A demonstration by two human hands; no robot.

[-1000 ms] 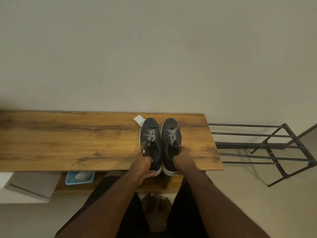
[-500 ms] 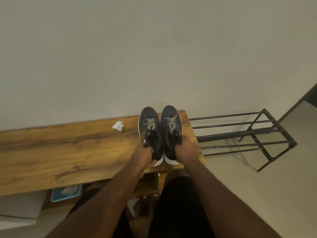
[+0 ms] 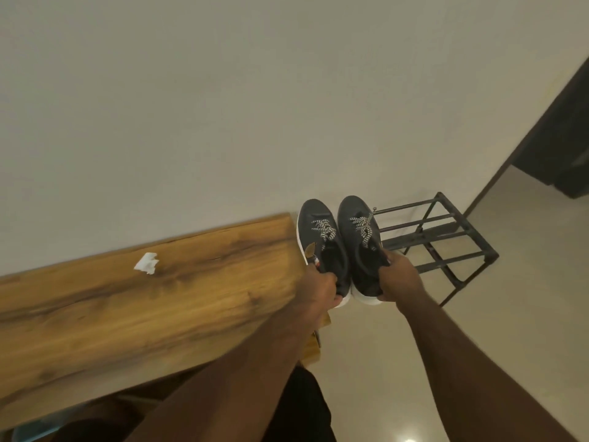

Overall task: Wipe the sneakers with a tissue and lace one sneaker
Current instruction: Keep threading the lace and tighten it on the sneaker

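You had one dark sneaker in each hand: your left hand (image 3: 320,290) gripped the heel collar of the left sneaker (image 3: 320,239), and your right hand (image 3: 398,277) gripped the heel collar of the right sneaker (image 3: 361,237), fingers curled over the rim and thumb under the white sole. The pair was held side by side, soles touching or nearly so, toes pointing away from you, in the air just past the right end of the wooden bench (image 3: 143,311) and above the pale floor (image 3: 382,362). Both shoes showed patterned laces (image 3: 325,229) threaded across their tongues, so by my reading the wiping and lacing were done and you were at the putting-away step. The black metal rack (image 3: 446,240) stood just beyond the shoes, against the wall, so the next move likely called for lowering the pair level onto its bars, heels last, without catching the loose lace end near the rack's top bar. The crumpled tissue (image 3: 146,263) lay on the bench top near its back edge, well apart from your hands. The plain cream wall (image 3: 255,106) filled the upper view, and a dark doorway (image 3: 557,138) opened at the far right.
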